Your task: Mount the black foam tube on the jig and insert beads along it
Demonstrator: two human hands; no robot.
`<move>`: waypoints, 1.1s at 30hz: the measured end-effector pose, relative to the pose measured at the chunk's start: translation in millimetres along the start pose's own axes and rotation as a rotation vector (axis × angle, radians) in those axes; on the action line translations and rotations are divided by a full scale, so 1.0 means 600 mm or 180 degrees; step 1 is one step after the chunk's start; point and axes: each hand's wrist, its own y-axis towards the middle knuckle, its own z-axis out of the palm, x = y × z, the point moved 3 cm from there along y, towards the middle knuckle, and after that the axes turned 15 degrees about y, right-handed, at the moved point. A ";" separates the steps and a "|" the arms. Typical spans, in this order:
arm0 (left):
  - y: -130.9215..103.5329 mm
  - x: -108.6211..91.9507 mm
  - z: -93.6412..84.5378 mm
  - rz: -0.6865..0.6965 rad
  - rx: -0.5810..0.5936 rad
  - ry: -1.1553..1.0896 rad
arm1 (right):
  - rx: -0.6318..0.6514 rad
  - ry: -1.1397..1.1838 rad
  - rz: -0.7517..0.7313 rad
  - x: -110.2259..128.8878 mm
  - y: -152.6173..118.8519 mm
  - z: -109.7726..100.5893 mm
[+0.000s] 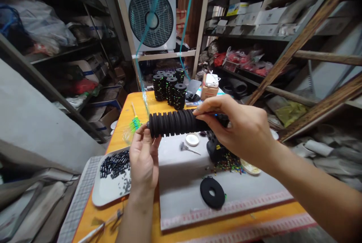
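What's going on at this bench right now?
A person holds a stack of black foam rings level over the grey mat. The left hand pinches its near end; the right hand wraps the far end. One loose black ring lies on the mat, a white tray of small black pieces sits left, and finished ring stacks stand behind.
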 end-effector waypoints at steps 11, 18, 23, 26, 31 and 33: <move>-0.002 0.000 -0.001 0.0048 0.0046 0.0059 | 0.0084 -0.0326 -0.0207 0.000 -0.001 0.009; 0.001 0.000 0.002 0.0013 -0.0025 0.0010 | 0.0290 -0.0349 -0.0278 0.001 -0.012 0.016; 0.001 0.002 0.000 0.0088 0.0046 0.0025 | 0.0619 0.0019 -0.0270 0.006 -0.014 0.014; 0.000 0.001 -0.001 0.0110 0.0068 0.0046 | 0.0600 0.0400 -0.0125 0.018 -0.057 -0.004; -0.003 -0.001 0.002 -0.0037 -0.0026 -0.0075 | 0.2278 0.0465 0.1695 0.022 -0.223 0.002; -0.002 -0.001 0.002 -0.0042 -0.0035 -0.0059 | 0.2618 0.1000 0.2381 0.033 -0.275 0.013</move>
